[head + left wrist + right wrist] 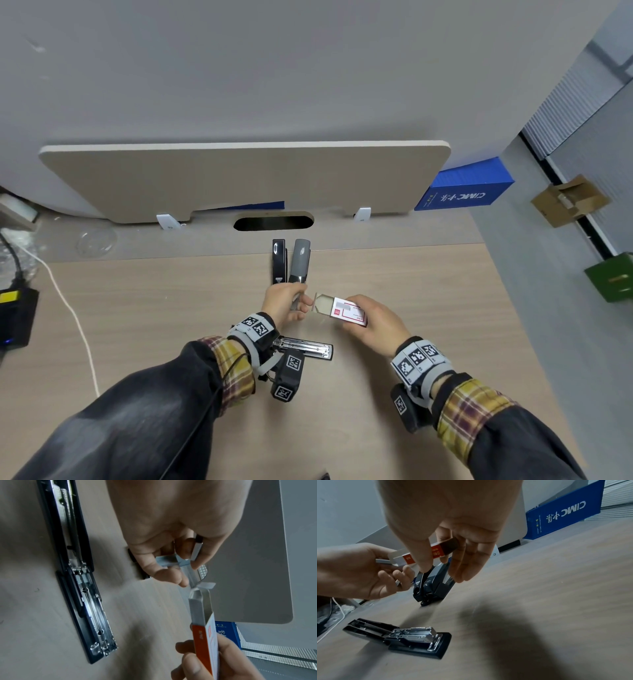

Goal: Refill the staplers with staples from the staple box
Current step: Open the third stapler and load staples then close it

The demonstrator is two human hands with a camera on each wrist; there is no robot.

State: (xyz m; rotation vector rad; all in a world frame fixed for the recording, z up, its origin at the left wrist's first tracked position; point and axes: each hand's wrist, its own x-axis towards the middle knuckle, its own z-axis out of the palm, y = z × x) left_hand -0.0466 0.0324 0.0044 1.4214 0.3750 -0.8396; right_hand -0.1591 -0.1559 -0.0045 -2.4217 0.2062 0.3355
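Staple box [346, 312] gripped by right hand [375, 325], drawer end pointing left toward left hand [284, 303] pinching staple strip [197, 550]. Opened stapler [305, 347] lies crosswise below hands; two closed staplers [291, 262] above, lengthwise up frame.

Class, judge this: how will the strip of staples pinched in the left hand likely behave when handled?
The strip of staples looks straight and metallic, so probably stiff and dense for its size. The left hand pinches it by its sides; being glued staples, it may snap if bent. Its smooth faces could slip.
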